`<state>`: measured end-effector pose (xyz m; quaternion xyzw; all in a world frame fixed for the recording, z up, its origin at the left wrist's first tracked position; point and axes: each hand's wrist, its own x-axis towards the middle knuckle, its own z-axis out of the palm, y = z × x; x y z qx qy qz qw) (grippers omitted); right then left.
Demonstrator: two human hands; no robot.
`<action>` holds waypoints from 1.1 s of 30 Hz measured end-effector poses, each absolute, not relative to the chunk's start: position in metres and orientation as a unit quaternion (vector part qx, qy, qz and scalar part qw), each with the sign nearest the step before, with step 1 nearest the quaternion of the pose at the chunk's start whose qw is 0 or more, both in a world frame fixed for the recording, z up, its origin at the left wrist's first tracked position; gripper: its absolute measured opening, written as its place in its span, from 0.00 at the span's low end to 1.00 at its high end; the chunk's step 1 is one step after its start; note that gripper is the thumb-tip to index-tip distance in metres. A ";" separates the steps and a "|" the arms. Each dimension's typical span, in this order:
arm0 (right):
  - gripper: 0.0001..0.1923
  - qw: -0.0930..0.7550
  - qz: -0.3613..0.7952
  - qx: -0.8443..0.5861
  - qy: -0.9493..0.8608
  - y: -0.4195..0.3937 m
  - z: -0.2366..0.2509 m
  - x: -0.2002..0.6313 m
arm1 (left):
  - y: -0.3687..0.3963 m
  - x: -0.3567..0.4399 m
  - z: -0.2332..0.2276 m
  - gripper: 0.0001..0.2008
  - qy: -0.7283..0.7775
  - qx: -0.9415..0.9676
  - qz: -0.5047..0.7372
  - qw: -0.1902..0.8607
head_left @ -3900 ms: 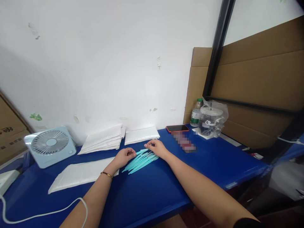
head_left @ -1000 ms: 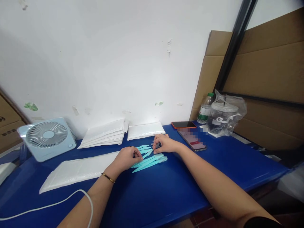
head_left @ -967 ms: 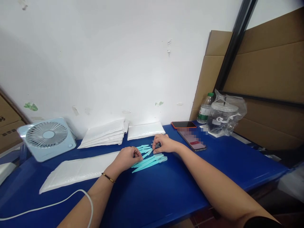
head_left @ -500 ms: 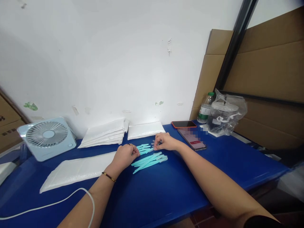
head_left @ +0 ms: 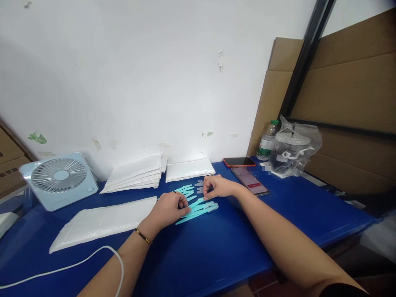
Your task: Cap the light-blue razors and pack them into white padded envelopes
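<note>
Thin turquoise sticks (head_left: 196,213), some with pale translucent ends, lie in a loose bunch on the blue tabletop. My left hand (head_left: 172,209) is closed over their left ends, thumb and finger pinched on one stick. At the other end of that stick, my right hand (head_left: 218,187) pinches with its fingertips. Behind the hands another group of turquoise sticks (head_left: 187,189) is spread out, partly covered by my left hand. Some clear, pale pieces (head_left: 199,186) lie beside it, partly behind my right hand.
White padded mailers (head_left: 133,173) are stacked by the wall, with another mailer (head_left: 192,169) beside them and one (head_left: 102,222) nearer. A blue fan (head_left: 63,177) and white cable (head_left: 77,260) are left. Two phones (head_left: 239,162), a bottle (head_left: 266,142) and a bagged cup (head_left: 292,152) stand right.
Both hands have come slightly nearer, from the rear group of sticks to the front bunch. The rear sticks and clear pieces show more now.
</note>
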<state>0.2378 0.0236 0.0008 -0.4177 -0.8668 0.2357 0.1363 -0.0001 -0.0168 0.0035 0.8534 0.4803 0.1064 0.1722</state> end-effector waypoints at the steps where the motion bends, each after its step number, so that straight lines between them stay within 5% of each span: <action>1: 0.15 0.137 0.244 -0.417 -0.865 0.024 0.000 0.238 | -0.016 0.000 0.003 0.12 0.481 0.853 0.106 0.174; 11: 0.15 0.199 0.216 -0.483 -0.825 0.030 -0.001 0.250 | 0.001 -0.020 0.002 0.07 0.555 0.820 0.118 0.080; 23: 0.09 0.107 0.233 -0.407 -0.877 0.023 -0.002 0.232 | -0.008 -0.006 -0.003 0.11 0.496 0.848 0.098 0.157; 33: 0.13 0.174 0.200 -0.456 -0.850 0.021 0.009 0.249 | -0.002 -0.022 0.006 0.11 0.553 0.816 0.133 0.106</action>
